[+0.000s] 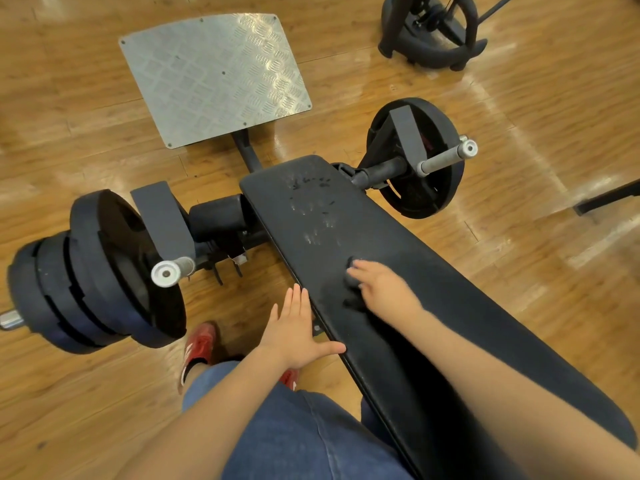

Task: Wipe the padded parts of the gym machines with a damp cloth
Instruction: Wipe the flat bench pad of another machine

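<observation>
Dark cloth (353, 284), soft and limp, is bunched under right hand (382, 287) on pad (433, 306); left hand (294, 327) is held flat, empty.

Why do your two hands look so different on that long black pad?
The right hand grips a dark cloth on top of the black pad; the left hand holds nothing. The right hand's fingers curl around the cloth; the left hand's fingers are straight and spread. The right hand looks blurred; the left hand looks sharp, beside the pad's edge with its thumb reaching it. Both are bare.
</observation>
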The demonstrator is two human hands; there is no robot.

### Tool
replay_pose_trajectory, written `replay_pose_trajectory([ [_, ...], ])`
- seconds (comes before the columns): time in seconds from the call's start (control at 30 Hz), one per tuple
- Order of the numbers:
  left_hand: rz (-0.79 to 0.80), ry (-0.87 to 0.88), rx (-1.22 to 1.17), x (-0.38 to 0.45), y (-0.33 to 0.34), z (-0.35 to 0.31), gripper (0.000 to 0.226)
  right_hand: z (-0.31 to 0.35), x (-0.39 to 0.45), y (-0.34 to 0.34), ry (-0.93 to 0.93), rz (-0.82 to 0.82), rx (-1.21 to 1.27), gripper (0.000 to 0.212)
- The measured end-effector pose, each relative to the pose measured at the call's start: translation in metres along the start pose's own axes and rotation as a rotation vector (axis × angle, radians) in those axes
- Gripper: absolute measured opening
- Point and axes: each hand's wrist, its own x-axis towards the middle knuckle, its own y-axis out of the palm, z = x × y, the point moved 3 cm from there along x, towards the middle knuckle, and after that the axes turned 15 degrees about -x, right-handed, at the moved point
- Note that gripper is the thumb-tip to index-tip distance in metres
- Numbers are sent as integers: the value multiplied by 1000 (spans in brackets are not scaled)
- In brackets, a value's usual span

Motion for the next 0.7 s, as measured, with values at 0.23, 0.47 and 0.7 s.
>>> replay_pose_trajectory([
  [0.23, 48, 62, 31, 20, -16, 1, 127, -102, 16, -6, 440, 15, 21, 40],
  [0.47, 51, 27, -31, 45, -36, 18, 132, 5, 29, 16, 217, -29, -20, 39],
  [0.7, 58, 78, 31, 55, -42, 23, 132, 48, 17, 28, -232, 49, 1, 46],
])
